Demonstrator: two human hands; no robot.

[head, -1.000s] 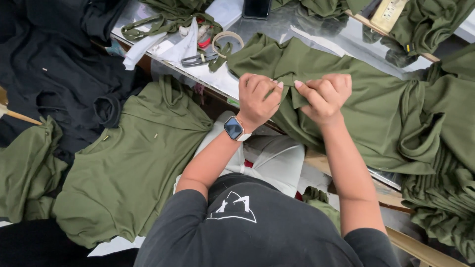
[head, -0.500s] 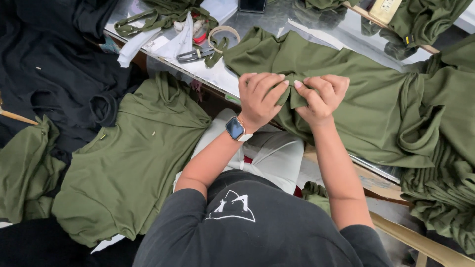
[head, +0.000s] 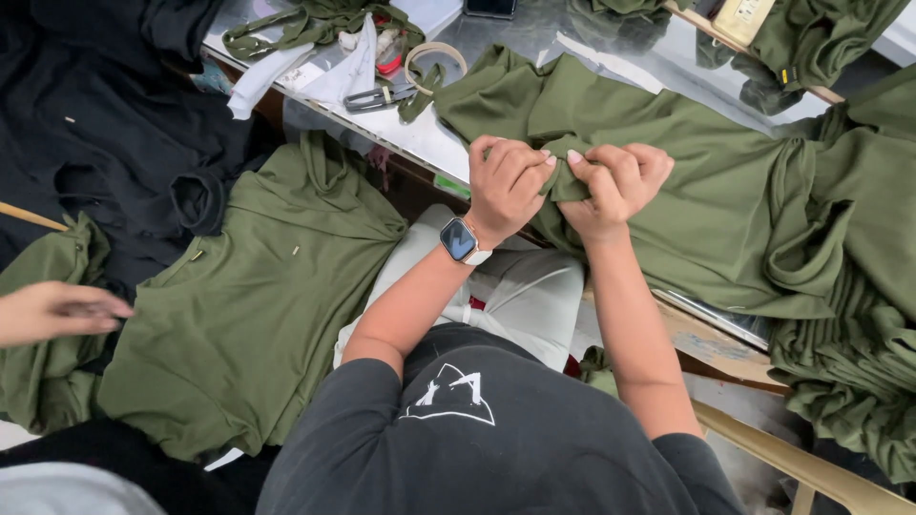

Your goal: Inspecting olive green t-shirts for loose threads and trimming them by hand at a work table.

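An olive green garment lies spread over the shiny metal table. My left hand, with a smartwatch on its wrist, and my right hand are both clenched on a bunched fold of this garment at the table's near edge. The knuckles of the two hands almost touch. What the fingers pinch inside the fold is hidden.
A second olive garment lies flat at lower left beside dark clothing. Another person's hand reaches in from the left edge. Scissors, a tape roll and fabric scraps sit on the table. More olive fabric is piled at right.
Both hands stay clenched on the fold and shifted slightly. Another person's hand has come into view at the left edge.
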